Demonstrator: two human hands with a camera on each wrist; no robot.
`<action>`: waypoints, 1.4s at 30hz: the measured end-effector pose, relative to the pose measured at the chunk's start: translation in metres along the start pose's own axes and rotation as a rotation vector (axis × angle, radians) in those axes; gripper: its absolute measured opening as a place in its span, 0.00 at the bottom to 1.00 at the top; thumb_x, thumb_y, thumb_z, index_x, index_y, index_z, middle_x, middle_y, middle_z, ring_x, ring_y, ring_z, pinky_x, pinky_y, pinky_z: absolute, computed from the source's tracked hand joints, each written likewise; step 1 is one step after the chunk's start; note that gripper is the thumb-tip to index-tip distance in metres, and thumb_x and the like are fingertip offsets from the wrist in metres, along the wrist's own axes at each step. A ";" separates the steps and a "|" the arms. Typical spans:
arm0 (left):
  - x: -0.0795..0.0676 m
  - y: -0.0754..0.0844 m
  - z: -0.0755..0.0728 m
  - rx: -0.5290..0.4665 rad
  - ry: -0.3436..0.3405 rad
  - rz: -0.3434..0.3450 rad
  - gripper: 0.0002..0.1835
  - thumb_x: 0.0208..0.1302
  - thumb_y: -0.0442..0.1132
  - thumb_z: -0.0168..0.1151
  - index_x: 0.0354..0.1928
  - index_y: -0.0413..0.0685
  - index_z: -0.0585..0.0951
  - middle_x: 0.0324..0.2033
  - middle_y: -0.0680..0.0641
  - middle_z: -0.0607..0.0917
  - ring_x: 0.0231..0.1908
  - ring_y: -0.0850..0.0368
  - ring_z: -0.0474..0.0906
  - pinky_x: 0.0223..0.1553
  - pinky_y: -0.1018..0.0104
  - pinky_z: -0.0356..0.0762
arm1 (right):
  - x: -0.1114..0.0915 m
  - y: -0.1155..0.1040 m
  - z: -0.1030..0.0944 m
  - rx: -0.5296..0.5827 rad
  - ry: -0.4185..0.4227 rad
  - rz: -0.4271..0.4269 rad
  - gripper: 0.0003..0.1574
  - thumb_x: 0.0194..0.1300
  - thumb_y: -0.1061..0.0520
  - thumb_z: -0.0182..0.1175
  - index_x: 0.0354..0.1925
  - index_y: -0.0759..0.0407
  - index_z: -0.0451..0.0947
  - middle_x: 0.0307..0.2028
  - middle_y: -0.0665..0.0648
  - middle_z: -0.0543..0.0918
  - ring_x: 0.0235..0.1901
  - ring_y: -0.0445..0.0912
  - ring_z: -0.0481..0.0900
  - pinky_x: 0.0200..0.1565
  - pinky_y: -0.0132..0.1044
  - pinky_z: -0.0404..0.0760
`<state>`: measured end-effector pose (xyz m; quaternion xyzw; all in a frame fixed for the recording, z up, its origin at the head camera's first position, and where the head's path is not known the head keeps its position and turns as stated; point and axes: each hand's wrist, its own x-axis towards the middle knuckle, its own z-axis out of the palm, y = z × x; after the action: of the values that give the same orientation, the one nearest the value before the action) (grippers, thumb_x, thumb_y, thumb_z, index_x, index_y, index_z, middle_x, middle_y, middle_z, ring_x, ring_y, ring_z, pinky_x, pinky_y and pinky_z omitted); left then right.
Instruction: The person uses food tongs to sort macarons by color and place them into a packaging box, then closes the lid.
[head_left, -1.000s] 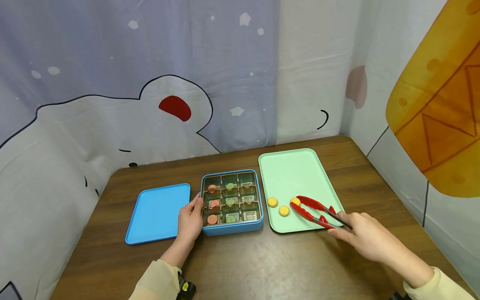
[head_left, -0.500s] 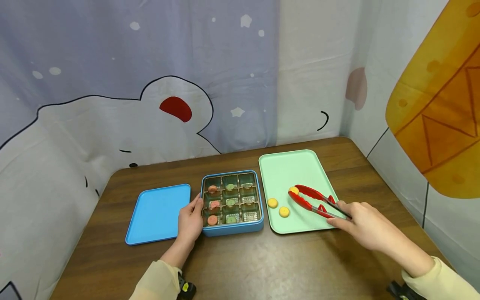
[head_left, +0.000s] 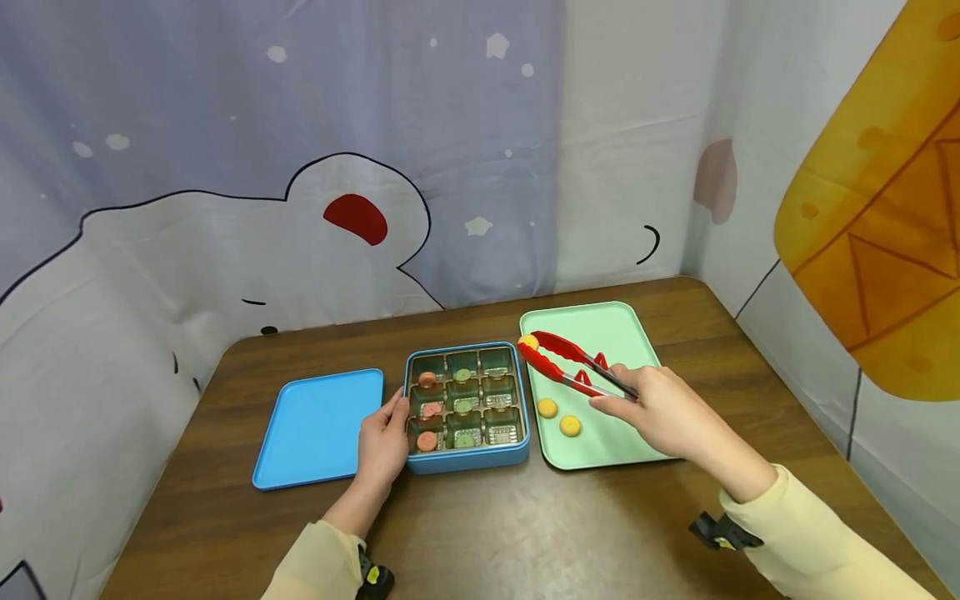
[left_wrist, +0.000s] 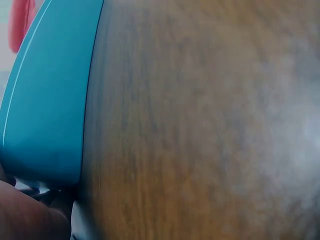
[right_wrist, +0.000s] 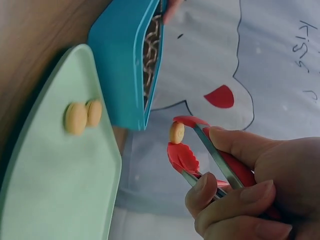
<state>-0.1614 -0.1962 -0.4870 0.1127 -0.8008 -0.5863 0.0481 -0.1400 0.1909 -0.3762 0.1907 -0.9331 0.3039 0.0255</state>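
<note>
My right hand (head_left: 660,408) grips red-tipped tongs (head_left: 562,367), whose tips pinch a yellow macaron (right_wrist: 176,133). In the head view that macaron overlaps the far right corner of the blue box (head_left: 468,458). Two more yellow macarons (head_left: 570,426) lie on the light green tray (head_left: 600,333). My left hand (head_left: 382,442) holds the left side of the box, thumb at its rim. Inside the box is a gold divided insert; pinkish-orange macarons (head_left: 427,442) fill its left column and green macarons (head_left: 464,439) its middle column. The right column's compartments hold nothing.
A flat blue lid (head_left: 318,433) lies left of the box, beside my left hand. The green tray stands close to the box's right side. A printed curtain (head_left: 480,150) hangs behind the wooden table (head_left: 510,533).
The right hand has lifted the tongs with the pinched macaron off the tray and carried them left toward the box. My left hand stays at the box.
</note>
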 end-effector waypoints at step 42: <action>0.002 -0.002 0.001 -0.023 -0.008 -0.022 0.24 0.87 0.45 0.48 0.77 0.49 0.73 0.30 0.41 0.79 0.18 0.56 0.62 0.21 0.65 0.64 | 0.011 0.003 0.007 -0.027 -0.003 0.004 0.25 0.71 0.44 0.71 0.28 0.50 0.68 0.15 0.45 0.65 0.18 0.40 0.59 0.23 0.35 0.62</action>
<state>-0.1635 -0.1964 -0.4890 0.1185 -0.7931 -0.5962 0.0398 -0.1505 0.1858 -0.3817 0.1890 -0.9375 0.2909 0.0262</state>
